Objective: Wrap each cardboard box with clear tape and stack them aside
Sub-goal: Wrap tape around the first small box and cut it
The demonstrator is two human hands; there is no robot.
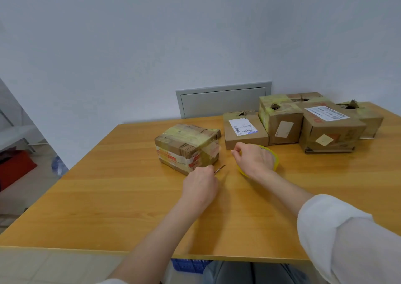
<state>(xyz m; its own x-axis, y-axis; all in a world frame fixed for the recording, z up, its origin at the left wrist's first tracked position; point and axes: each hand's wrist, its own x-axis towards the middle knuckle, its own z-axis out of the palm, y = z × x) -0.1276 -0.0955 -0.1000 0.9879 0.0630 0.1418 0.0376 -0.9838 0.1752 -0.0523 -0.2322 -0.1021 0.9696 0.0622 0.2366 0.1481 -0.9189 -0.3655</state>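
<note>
Against a plain pale wall with a grey panel stands a wooden table, seen from above by the person seated at it. Near its middle lies the cardboard box, banded with yellowish and clear tape, a loose clear flap standing off its right end. The left hand reaches forward from a bare forearm, knuckles up, fingers curled round a thin blade whose tip points right, just beside the box's near corner. The right hand comes in from a rolled white sleeve, wrist bent, lying over a yellow tape roll and holding it, its thumb and forefinger pinched together toward the box; whether tape runs between them cannot be told. Further right a group of taped boxes sits close together at the far edge, two bearing white labels. Under the near edge shows a blue crate.
</note>
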